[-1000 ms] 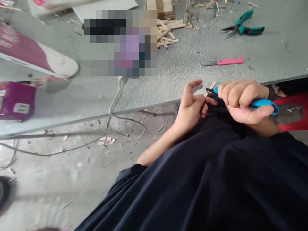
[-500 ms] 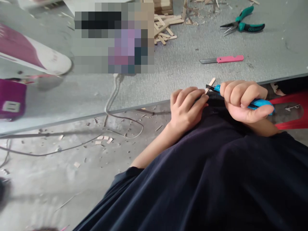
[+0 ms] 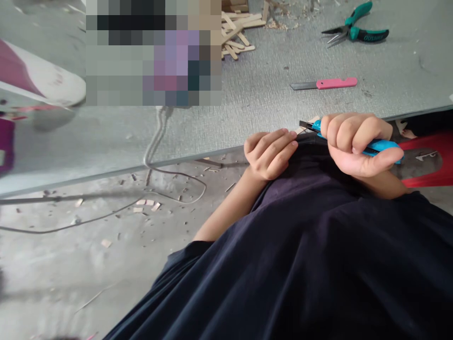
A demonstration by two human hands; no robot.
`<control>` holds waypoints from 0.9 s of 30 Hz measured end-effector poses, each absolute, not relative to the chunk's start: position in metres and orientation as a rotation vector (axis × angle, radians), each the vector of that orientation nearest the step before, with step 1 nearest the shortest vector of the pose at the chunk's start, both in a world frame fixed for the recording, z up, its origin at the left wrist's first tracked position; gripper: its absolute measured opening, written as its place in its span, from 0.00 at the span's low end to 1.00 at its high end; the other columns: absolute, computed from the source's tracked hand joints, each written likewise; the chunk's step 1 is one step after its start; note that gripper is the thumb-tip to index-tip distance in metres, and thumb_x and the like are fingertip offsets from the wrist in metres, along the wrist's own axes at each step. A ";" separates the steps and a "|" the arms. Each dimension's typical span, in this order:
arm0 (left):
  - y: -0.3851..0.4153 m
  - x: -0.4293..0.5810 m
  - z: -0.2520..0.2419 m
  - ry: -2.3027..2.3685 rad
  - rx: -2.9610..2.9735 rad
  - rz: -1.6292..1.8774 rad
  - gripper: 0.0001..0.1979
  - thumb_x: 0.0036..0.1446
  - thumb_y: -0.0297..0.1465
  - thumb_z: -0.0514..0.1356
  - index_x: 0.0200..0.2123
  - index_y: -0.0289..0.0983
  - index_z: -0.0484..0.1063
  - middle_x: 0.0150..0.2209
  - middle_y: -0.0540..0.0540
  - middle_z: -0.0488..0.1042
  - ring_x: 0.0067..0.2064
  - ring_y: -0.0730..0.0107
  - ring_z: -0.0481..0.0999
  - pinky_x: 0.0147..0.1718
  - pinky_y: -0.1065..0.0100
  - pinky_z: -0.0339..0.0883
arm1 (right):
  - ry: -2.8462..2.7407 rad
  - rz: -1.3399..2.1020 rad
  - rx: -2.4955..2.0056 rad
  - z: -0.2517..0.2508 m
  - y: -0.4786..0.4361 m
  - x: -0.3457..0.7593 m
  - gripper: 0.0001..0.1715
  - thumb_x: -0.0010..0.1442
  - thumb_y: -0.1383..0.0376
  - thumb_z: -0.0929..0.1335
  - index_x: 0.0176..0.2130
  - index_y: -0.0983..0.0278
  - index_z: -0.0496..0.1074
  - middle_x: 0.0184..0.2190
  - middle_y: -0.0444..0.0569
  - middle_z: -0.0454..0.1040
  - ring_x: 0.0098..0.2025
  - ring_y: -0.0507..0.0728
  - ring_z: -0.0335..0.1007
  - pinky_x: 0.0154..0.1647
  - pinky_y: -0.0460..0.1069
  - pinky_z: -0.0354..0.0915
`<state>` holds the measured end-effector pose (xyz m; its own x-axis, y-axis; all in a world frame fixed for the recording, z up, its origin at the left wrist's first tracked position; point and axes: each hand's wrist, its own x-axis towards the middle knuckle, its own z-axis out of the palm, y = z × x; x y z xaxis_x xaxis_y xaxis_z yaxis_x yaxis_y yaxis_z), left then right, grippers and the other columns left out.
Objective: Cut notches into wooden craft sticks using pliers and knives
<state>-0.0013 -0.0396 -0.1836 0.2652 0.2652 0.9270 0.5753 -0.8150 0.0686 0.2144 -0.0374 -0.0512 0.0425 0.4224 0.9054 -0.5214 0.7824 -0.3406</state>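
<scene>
My left hand (image 3: 272, 153) pinches one end of a pale wooden stick (image 3: 300, 129) at the table's near edge. Wrapped round a blue utility knife (image 3: 380, 147) are the fingers of my right hand (image 3: 357, 141). The knife's dark blade lies against the stick, just right of my left fingertips. Part of the stick shows beyond the blade, close to my right knuckles. Above both hands, a pink-handled knife (image 3: 336, 83) rests on the table with its blade pointing left.
Green-handled pliers (image 3: 354, 32) lie at the table's (image 3: 255, 104) upper right. Loose wooden sticks (image 3: 240, 33) are piled at the top. A white cable (image 3: 157, 137) hangs over the edge. A red stool (image 3: 432, 160) stands at the right. Scraps litter the floor.
My left hand has shifted slightly left. The stick has turned to a flatter slant, and the blade has moved a little left and up. My right hand keeps its hold on the knife.
</scene>
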 end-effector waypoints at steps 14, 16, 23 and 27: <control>-0.038 -0.003 -0.214 -1.449 -2.432 -1.706 0.39 0.67 0.74 0.53 0.34 0.47 0.80 0.40 0.40 0.92 0.50 0.40 0.92 0.61 0.31 0.71 | -1.334 0.938 -0.088 -0.043 -0.052 0.224 0.47 0.76 0.34 0.71 0.23 0.60 0.52 0.15 0.36 0.50 0.16 0.48 0.45 0.27 0.50 0.56; -0.037 -0.001 -0.216 -1.462 -2.407 -1.750 0.38 0.68 0.73 0.54 0.35 0.47 0.82 0.42 0.39 0.92 0.51 0.39 0.92 0.62 0.30 0.69 | -1.325 0.947 -0.096 -0.044 -0.051 0.224 0.47 0.75 0.34 0.71 0.23 0.60 0.52 0.14 0.36 0.50 0.16 0.48 0.46 0.27 0.51 0.57; -0.036 0.004 -0.220 -1.405 -2.241 -1.705 0.23 0.71 0.60 0.61 0.38 0.50 0.82 0.40 0.44 0.91 0.47 0.47 0.89 0.58 0.38 0.70 | -1.309 0.911 -0.120 -0.038 -0.050 0.224 0.45 0.75 0.34 0.71 0.23 0.59 0.54 0.15 0.36 0.48 0.16 0.49 0.43 0.26 0.51 0.57; -0.033 0.006 -0.226 -1.336 -2.147 -1.728 0.18 0.70 0.56 0.64 0.38 0.51 0.82 0.40 0.46 0.92 0.44 0.48 0.87 0.59 0.37 0.67 | -1.359 0.903 -0.093 -0.031 -0.053 0.225 0.45 0.77 0.35 0.70 0.23 0.59 0.54 0.16 0.36 0.49 0.17 0.49 0.43 0.27 0.51 0.59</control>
